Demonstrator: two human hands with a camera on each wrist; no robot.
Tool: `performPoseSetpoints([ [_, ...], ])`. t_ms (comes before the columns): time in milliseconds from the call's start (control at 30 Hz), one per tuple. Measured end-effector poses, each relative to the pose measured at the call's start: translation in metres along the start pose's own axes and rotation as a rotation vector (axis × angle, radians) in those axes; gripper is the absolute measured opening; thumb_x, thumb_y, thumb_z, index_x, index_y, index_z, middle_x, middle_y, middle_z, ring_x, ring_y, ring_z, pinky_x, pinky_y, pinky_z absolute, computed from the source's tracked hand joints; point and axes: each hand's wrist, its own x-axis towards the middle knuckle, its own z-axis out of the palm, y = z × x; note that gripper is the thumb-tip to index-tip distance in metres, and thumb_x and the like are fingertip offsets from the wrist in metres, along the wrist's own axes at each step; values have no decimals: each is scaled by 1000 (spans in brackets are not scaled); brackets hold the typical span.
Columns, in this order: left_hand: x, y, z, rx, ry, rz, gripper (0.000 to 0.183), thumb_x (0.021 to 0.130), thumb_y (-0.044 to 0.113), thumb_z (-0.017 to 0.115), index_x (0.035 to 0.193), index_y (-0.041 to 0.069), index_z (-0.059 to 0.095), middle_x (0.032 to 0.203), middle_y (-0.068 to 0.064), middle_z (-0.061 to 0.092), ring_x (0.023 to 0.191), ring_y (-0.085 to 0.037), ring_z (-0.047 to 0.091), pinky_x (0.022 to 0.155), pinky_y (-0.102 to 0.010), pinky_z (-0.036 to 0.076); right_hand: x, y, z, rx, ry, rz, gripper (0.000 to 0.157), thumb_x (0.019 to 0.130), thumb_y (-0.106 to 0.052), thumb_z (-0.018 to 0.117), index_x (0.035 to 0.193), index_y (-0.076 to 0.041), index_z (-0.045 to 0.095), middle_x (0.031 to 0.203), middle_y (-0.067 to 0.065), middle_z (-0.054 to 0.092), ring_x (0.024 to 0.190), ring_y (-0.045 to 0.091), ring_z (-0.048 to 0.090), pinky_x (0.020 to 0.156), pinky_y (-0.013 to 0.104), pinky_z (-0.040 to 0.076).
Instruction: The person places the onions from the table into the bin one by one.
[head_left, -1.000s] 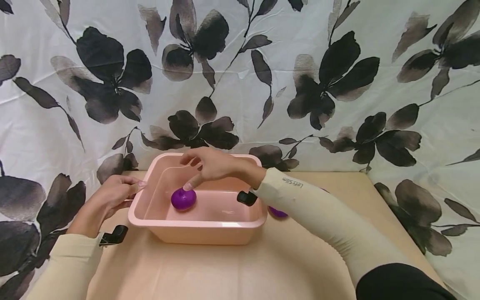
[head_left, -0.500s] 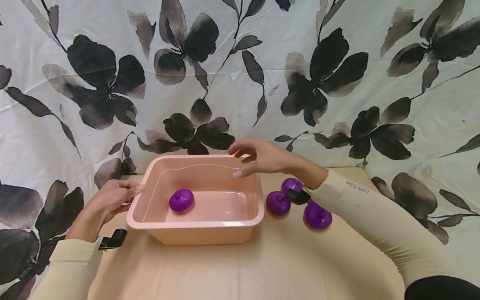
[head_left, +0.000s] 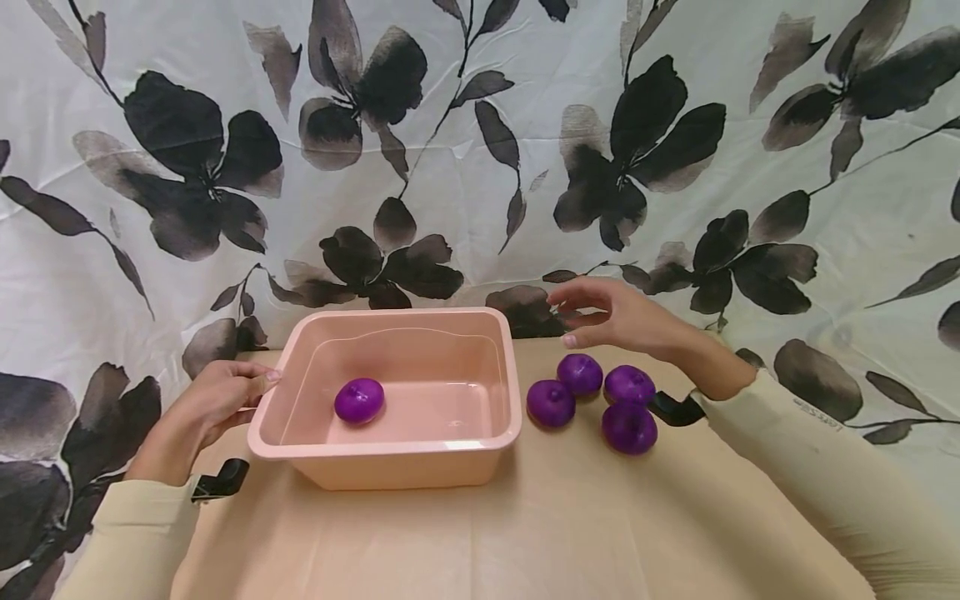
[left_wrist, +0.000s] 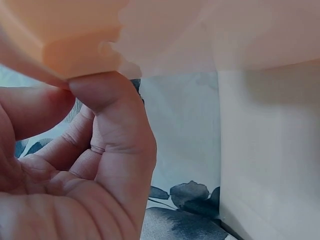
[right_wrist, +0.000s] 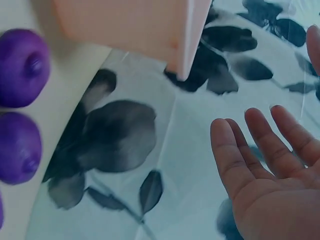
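A pink plastic tub stands on the table, and one glossy purple ball lies inside it toward the left. My left hand pinches the tub's left rim between thumb and index finger; the left wrist view shows this hand at the rim from below. Above and behind several more purple balls on the table, right of the tub, hovers my right hand, holding nothing. Its fingers look relaxed and spread in the right wrist view, where two of those balls show a small knob each.
The beige table runs forward of the tub. Behind it hangs a white cloth with dark flowers. The loose purple balls sit in a tight group close to the tub's right wall.
My right hand has moved from over the ball in the tub to the right, out past the rim and above the loose balls, which came into view. My left hand stays at the rim.
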Motion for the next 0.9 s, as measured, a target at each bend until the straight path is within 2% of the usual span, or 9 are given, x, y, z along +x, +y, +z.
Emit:
performPoseSetpoints([
  [167, 1, -2, 0, 1, 6, 3, 38, 107, 21, 57, 130, -9, 59, 99, -1, 62, 86, -13, 65, 77, -28, 62, -18, 18, -8, -18, 35, 39, 62, 91, -23, 80, 145, -9, 54, 145, 10, 58, 139, 37, 55, 112, 55, 49],
  [267, 2, -1, 1, 9, 12, 9, 40, 107, 23, 57, 131, -9, 58, 101, -3, 62, 88, -14, 65, 77, -27, 62, -30, 30, -12, -27, 57, 73, 60, 94, -23, 78, 147, -10, 53, 147, 11, 56, 140, 39, 54, 111, 54, 51],
  [367, 1, 0, 1, 9, 13, 2, 40, 107, 23, 58, 131, -8, 58, 101, -3, 62, 88, -15, 65, 78, -28, 62, -41, 46, -14, -7, 71, 99, 59, 95, -22, 77, 146, -8, 52, 148, 14, 56, 140, 42, 53, 106, 38, 55],
  [500, 0, -1, 0, 2, 11, -8, 38, 107, 23, 58, 130, -8, 59, 100, -2, 63, 88, -15, 65, 78, -29, 62, -56, 67, -13, 17, 92, 149, 60, 95, -24, 77, 146, -7, 51, 148, 17, 56, 138, 44, 54, 95, 19, 54],
  [567, 0, -1, 0, 2, 13, -2, 39, 107, 23, 58, 130, -9, 59, 100, -1, 63, 88, -14, 66, 78, -28, 62, -62, 77, -11, 21, 114, 163, 60, 95, -24, 77, 146, -7, 51, 148, 18, 56, 134, 38, 59, 93, 18, 56],
  [667, 1, -1, 0, -3, 17, 10, 42, 106, 24, 59, 132, -10, 58, 99, -1, 64, 87, -13, 67, 77, -27, 62, -71, 94, -8, 17, 155, 184, 61, 95, -24, 78, 146, -5, 51, 148, 19, 55, 125, 15, 65, 91, 17, 57],
  [733, 2, 0, -1, -1, 19, 8, 44, 106, 25, 60, 133, -10, 57, 99, 0, 65, 86, -12, 67, 77, -27, 62, -78, 107, -3, 22, 176, 193, 61, 95, -24, 78, 146, -4, 51, 148, 20, 54, 118, 2, 63, 90, 17, 57],
  [800, 2, 0, -1, -6, 20, 2, 45, 106, 26, 60, 133, -10, 57, 99, -1, 65, 86, -12, 67, 77, -27, 62, -84, 120, 4, 39, 190, 208, 63, 94, -24, 78, 146, -2, 50, 147, 23, 54, 118, 1, 62, 89, 17, 57],
  [900, 2, 0, -1, -9, 23, -5, 44, 106, 25, 61, 133, -9, 58, 100, -1, 64, 86, -12, 67, 76, -26, 62, -93, 139, 16, 44, 204, 225, 63, 94, -23, 79, 145, 0, 50, 145, 26, 54, 119, 6, 62, 87, 17, 57],
])
